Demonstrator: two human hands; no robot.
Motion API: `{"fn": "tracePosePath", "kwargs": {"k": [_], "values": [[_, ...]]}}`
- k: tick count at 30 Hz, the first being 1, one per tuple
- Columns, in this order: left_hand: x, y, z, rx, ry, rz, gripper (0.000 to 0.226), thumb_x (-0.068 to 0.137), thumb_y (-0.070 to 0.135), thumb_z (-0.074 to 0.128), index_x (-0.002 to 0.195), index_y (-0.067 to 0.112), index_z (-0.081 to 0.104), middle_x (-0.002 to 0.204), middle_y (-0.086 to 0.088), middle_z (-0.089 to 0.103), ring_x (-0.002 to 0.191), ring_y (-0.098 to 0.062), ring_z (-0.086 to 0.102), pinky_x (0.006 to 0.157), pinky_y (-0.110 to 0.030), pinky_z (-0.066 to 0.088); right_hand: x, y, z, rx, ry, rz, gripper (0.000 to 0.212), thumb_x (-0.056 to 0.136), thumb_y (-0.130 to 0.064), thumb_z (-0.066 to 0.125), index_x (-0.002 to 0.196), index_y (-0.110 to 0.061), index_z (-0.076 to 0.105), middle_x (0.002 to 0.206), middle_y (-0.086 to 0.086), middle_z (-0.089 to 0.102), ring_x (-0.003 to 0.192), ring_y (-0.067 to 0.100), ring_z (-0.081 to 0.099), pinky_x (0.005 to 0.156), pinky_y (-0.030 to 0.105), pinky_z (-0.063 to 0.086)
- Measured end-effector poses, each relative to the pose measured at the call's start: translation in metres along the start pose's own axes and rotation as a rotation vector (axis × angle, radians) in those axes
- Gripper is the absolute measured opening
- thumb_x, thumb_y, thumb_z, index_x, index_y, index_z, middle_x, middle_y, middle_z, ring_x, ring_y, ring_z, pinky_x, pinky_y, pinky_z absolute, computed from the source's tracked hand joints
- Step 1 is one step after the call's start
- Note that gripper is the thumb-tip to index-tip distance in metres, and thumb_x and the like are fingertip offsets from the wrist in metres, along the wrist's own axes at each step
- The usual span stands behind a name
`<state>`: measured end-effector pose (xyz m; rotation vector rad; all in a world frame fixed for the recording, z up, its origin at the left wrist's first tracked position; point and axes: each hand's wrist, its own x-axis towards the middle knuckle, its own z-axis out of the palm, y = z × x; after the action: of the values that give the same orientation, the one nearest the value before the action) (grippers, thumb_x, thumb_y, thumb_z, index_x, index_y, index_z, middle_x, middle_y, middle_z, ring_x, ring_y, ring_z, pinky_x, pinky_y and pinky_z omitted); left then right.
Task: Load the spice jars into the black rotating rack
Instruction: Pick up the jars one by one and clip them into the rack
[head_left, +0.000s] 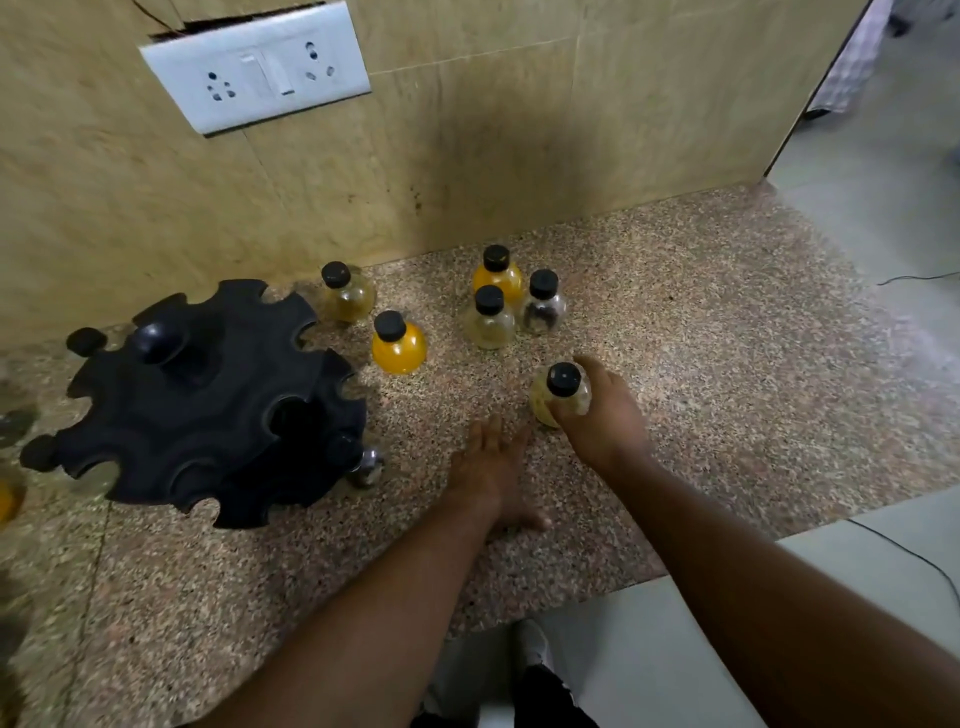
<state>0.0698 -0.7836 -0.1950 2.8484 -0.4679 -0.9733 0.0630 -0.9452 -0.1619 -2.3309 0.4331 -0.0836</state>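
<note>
The black rotating rack (208, 400) stands on the left of the granite counter, with a few jars hanging at its rim, one at the lower right (366, 462). Loose black-capped spice jars stand to its right: a pale one (349, 296) by the wall, a bright yellow one (398, 344), and a cluster of three (493, 306). My right hand (597, 415) grips a pale yellow jar (558, 395) standing on the counter. My left hand (493, 467) rests flat on the counter with its fingers straight, just left of that jar.
The tiled wall with a white socket plate (257, 65) runs close behind the jars. The granite counter (727, 364) ends at a front edge near my arms and at a right edge beside the floor. A thin cable (914, 556) lies on the floor.
</note>
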Motion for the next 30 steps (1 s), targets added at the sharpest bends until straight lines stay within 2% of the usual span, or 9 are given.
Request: {"fn": "tracePosePath", "kwargs": {"k": [4, 6, 9, 12, 14, 16, 19, 23, 30], "values": [[0.000, 0.001, -0.002, 0.007, 0.002, 0.003, 0.136, 0.063, 0.067, 0.081, 0.158, 0.035, -0.011, 0.166, -0.007, -0.023, 0.152, -0.036, -0.019, 0.119, -0.062, 0.012, 0.007, -0.002, 0.004, 0.002, 0.005, -0.042, 0.052, 0.089, -0.031, 0.073, 0.137, -0.025, 0.053, 0.127, 0.006, 0.061, 0.111, 0.024, 0.056, 0.084, 0.032, 0.043], [0.008, -0.003, 0.000, -0.089, 0.081, 0.018, 0.122, 0.068, 0.061, 0.081, 0.160, 0.032, 0.006, 0.169, -0.006, -0.005, 0.154, -0.037, -0.005, 0.121, -0.057, 0.019, 0.010, -0.002, 0.006, -0.014, 0.014, -0.071, 0.050, 0.089, -0.032, 0.073, 0.135, -0.024, 0.055, 0.126, 0.005, 0.061, 0.111, 0.024, 0.057, 0.083, 0.033, 0.043], [0.014, -0.013, -0.005, -0.698, 0.379, -0.085, 0.071, 0.081, 0.041, 0.078, 0.144, 0.025, 0.048, 0.144, -0.002, 0.053, 0.132, -0.026, 0.051, 0.103, -0.037, 0.048, 0.014, -0.005, 0.011, -0.054, 0.021, -0.092, 0.052, 0.090, -0.041, 0.071, 0.137, -0.026, 0.053, 0.128, 0.001, 0.060, 0.113, 0.022, 0.056, 0.085, 0.036, 0.046], [0.003, -0.024, -0.023, -1.390, 0.615, -0.322, 0.043, 0.095, 0.036, 0.064, 0.135, 0.020, 0.060, 0.125, 0.006, 0.061, 0.113, -0.019, 0.060, 0.081, -0.028, 0.052, 0.019, -0.020, 0.018, -0.053, 0.000, -0.174, 0.052, 0.089, -0.044, 0.071, 0.135, -0.025, 0.055, 0.128, 0.001, 0.060, 0.116, 0.023, 0.055, 0.091, 0.037, 0.045], [-0.002, -0.033, -0.032, -1.673, 0.728, -0.428, 0.044, 0.098, 0.045, 0.058, 0.131, 0.018, 0.064, 0.123, 0.003, 0.064, 0.117, -0.022, 0.060, 0.094, -0.036, 0.051, 0.022, -0.034, 0.023, -0.059, -0.047, -0.245, 0.051, 0.088, -0.043, 0.073, 0.133, -0.024, 0.057, 0.128, 0.001, 0.060, 0.117, 0.024, 0.055, 0.091, 0.034, 0.043], [-0.003, -0.043, -0.035, -1.949, 0.761, -0.539, 0.070, 0.082, 0.073, 0.059, 0.128, 0.021, 0.067, 0.124, 0.000, 0.069, 0.114, -0.026, 0.064, 0.098, -0.045, 0.051, 0.023, -0.051, 0.032, -0.081, -0.121, -0.327, 0.051, 0.087, -0.043, 0.074, 0.131, -0.023, 0.059, 0.128, 0.001, 0.059, 0.116, 0.024, 0.055, 0.087, 0.032, 0.042], [-0.009, -0.050, -0.038, -2.295, 0.751, -0.663, 0.068, 0.077, 0.079, 0.058, 0.112, 0.022, 0.071, 0.090, -0.004, 0.076, 0.073, -0.024, 0.066, 0.066, -0.034, 0.051, 0.024, -0.075, 0.044, -0.126, -0.198, -0.431, 0.051, 0.084, -0.046, 0.075, 0.129, -0.027, 0.061, 0.126, -0.001, 0.059, 0.115, 0.023, 0.056, 0.086, 0.035, 0.047], [-0.033, -0.059, -0.043, -2.517, 0.741, -0.703, 0.043, 0.094, 0.060, 0.055, 0.092, 0.019, 0.066, 0.077, 0.001, 0.064, 0.059, -0.014, 0.051, 0.055, -0.025, 0.042, 0.015, -0.105, 0.066, -0.165, -0.283, -0.543, 0.052, 0.081, -0.045, 0.076, 0.127, -0.026, 0.063, 0.123, 0.000, 0.061, 0.110, 0.024, 0.061, 0.076, 0.028, 0.040], [-0.057, -0.082, -0.012, -2.467, 0.806, -0.721, 0.042, 0.096, 0.051, 0.058, 0.085, 0.012, 0.071, 0.081, -0.006, 0.073, 0.073, -0.025, 0.068, 0.068, -0.036, 0.057, -0.020, -0.125, 0.094, -0.198, -0.408, -0.675, 0.053, 0.079, -0.044, 0.079, 0.127, -0.025, 0.063, 0.121, 0.001, 0.059, 0.102, 0.024, 0.062, 0.077, 0.032, 0.048]]}}
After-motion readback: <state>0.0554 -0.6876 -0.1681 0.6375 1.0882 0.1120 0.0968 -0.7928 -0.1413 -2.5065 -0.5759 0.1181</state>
